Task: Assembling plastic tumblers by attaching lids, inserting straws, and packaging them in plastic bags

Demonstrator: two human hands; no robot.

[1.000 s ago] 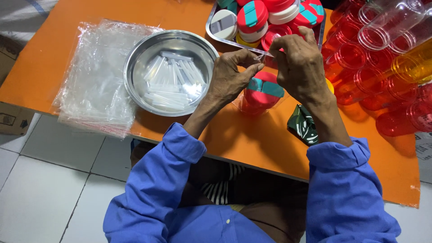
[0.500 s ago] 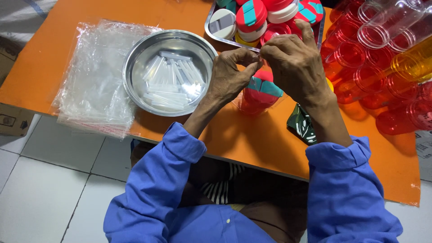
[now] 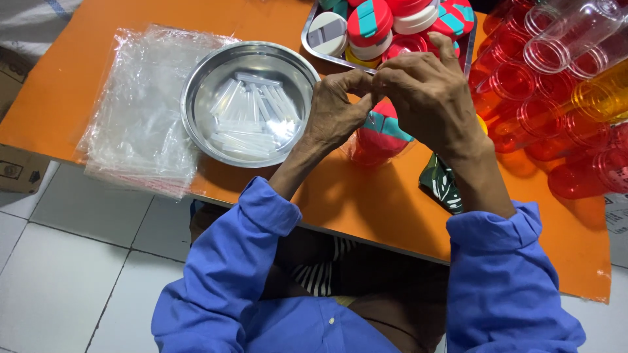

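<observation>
My left hand (image 3: 335,110) and my right hand (image 3: 426,98) meet fingertip to fingertip above a red plastic jar (image 3: 383,140) with a red and teal lid. Both pinch a small clear tube that is almost hidden between the fingers. The jar stands on the orange table (image 3: 366,209) right under the hands. Just left of my left hand is a round steel bowl (image 3: 196,91) holding several clear tubes (image 3: 252,111).
A pile of clear plastic bags (image 3: 137,114) lies left of the bowl, near the table edge. A steel tray (image 3: 307,47) of red, teal and white lids sits behind the hands. Stacked red cups (image 3: 523,98), clear cups (image 3: 575,33) and orange cups (image 3: 605,91) fill the right side. A dark green packet (image 3: 439,184) lies by my right wrist.
The thin clear tube showed between my fingers a second ago; my fingertips have since closed together over it. Both hands stay above the jar.
</observation>
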